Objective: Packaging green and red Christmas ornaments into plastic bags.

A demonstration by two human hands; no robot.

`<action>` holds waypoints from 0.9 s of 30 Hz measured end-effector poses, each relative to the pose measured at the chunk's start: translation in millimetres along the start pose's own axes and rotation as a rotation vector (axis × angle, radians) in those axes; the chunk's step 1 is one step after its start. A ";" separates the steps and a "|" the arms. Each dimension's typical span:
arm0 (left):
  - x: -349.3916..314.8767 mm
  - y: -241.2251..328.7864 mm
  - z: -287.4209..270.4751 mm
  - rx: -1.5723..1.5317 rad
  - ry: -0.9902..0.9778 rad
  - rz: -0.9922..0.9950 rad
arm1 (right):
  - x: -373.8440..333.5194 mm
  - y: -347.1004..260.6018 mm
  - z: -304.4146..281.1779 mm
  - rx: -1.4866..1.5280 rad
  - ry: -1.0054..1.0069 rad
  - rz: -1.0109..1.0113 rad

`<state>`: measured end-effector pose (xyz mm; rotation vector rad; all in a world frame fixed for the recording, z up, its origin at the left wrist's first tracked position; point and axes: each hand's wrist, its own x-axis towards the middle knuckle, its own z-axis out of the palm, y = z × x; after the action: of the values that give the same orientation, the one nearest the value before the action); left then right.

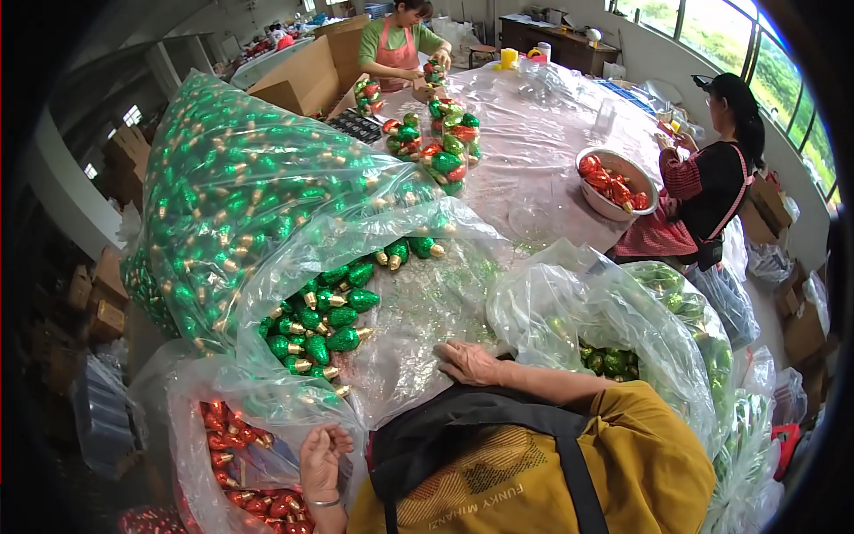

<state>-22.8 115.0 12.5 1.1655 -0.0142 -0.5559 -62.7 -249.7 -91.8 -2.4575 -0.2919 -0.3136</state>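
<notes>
My right hand (470,362) lies on the table's plastic covering in front of my body, fingers stretched out and nothing visible in it. My left hand (322,461) hovers beside an open clear bag of red bulb ornaments (283,509), its fingers loosely bent and apart with nothing between them. Green glitter bulb ornaments (313,322) with gold caps spill from the mouth of a large clear bag (240,205) on the left. To the right, another clear bag (654,329) holds lighter green ornaments (610,363), partly hidden by the folded plastic.
Clear containers packed with mixed ornaments (443,162) stand farther back. A white basin (608,206) of red ornaments is at the right. One person (400,49) handles a filled container at the far side; another person (725,156) works at the right edge. Cardboard boxes (311,71) stand behind.
</notes>
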 end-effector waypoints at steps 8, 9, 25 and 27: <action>15.3 -22.7 35.2 0.007 -0.107 -0.131 | -13.3 11.7 7.4 0.080 0.142 0.009; 15.3 -26.8 35.3 0.007 -0.112 -0.160 | -14.6 12.4 7.4 0.094 0.160 0.001; 8.4 -63.9 8.8 0.264 -0.231 -0.423 | -14.0 32.6 44.2 -0.029 0.343 0.182; 3.7 -64.5 -31.6 0.398 -0.229 -0.446 | 13.3 13.6 21.5 0.201 0.001 0.344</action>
<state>-36.6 123.0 -57.6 1.4961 -0.0648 -1.1169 -42.9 -245.1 -112.1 -2.2576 0.0974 -0.1293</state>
